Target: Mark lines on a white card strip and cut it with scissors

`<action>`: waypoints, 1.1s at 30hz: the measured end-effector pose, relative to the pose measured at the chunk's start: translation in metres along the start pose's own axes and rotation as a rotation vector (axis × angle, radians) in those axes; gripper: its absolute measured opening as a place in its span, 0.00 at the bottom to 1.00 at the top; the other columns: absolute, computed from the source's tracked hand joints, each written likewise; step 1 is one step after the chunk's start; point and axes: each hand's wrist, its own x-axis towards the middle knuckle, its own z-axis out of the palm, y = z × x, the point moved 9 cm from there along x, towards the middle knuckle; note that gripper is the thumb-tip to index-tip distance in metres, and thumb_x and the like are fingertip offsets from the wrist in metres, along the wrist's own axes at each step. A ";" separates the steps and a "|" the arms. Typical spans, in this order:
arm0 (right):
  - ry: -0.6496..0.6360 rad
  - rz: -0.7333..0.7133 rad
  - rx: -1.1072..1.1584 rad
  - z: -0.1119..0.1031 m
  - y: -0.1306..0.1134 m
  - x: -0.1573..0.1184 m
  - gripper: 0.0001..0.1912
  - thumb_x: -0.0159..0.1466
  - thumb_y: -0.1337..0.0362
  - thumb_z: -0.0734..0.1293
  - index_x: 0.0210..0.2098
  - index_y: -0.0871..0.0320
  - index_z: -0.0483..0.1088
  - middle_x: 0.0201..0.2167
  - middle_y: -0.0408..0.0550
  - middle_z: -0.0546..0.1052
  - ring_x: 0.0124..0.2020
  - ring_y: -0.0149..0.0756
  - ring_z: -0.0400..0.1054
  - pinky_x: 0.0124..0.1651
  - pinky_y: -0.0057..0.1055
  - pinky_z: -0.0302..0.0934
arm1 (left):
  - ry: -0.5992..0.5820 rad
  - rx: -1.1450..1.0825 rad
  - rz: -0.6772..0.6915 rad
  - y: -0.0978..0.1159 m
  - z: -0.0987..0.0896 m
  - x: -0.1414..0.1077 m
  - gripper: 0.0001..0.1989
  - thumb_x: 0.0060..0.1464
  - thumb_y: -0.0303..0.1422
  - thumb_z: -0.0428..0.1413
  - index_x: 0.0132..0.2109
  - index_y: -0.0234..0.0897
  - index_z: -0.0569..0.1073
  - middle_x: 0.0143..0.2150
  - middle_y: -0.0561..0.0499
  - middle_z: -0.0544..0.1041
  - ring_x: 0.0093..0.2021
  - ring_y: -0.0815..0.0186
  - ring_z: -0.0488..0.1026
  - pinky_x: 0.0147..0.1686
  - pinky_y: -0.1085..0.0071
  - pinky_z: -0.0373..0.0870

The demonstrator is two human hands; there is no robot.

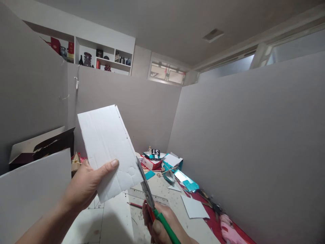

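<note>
A white cardboard piece (109,145) is held up in front of me, tilted, by my left hand (88,183), whose thumb lies across its face while the other fingers are behind it. Scissors with green and red handles (148,196) are gripped in my right hand (165,222). Their blades point up and meet the right edge of the cardboard near its lower corner. The cardboard hides part of the blades.
A pencil (134,204) and a clear ruler (149,195) lie on the table (177,203). White sheets, cut teal and white card pieces (186,181) and a red box (151,163) lie beyond. Open boxes (50,145) stand at left, and a pink object (230,228) at right.
</note>
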 end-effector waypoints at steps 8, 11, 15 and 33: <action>-0.017 -0.081 0.012 0.000 -0.007 0.002 0.27 0.64 0.38 0.55 0.28 0.56 0.59 0.17 0.40 0.59 0.23 0.33 0.59 0.27 0.28 0.56 | 0.017 0.035 -0.012 -0.001 -0.003 0.002 0.41 0.40 0.35 0.70 0.61 0.32 0.68 0.40 0.41 0.83 0.37 0.52 0.81 0.46 0.60 0.77; -0.016 -0.082 0.001 0.001 -0.005 0.001 0.26 0.65 0.39 0.55 0.28 0.56 0.60 0.18 0.40 0.60 0.22 0.31 0.57 0.25 0.28 0.54 | 0.015 0.030 -0.021 -0.002 -0.002 0.001 0.40 0.41 0.35 0.70 0.61 0.33 0.68 0.41 0.41 0.83 0.37 0.53 0.81 0.43 0.62 0.78; -0.008 -0.106 0.013 0.001 -0.008 0.001 0.25 0.66 0.42 0.56 0.27 0.56 0.59 0.18 0.39 0.59 0.20 0.29 0.55 0.25 0.27 0.52 | 0.009 0.020 -0.017 -0.001 0.000 0.000 0.40 0.42 0.35 0.69 0.62 0.37 0.67 0.42 0.43 0.83 0.37 0.53 0.81 0.40 0.64 0.79; 0.035 -0.061 -0.062 0.003 -0.008 -0.001 0.21 0.68 0.47 0.55 0.26 0.56 0.57 0.19 0.39 0.57 0.21 0.29 0.52 0.25 0.27 0.49 | -0.003 0.024 -0.034 -0.004 0.000 0.001 0.41 0.40 0.36 0.70 0.62 0.35 0.67 0.43 0.40 0.82 0.39 0.51 0.81 0.41 0.62 0.79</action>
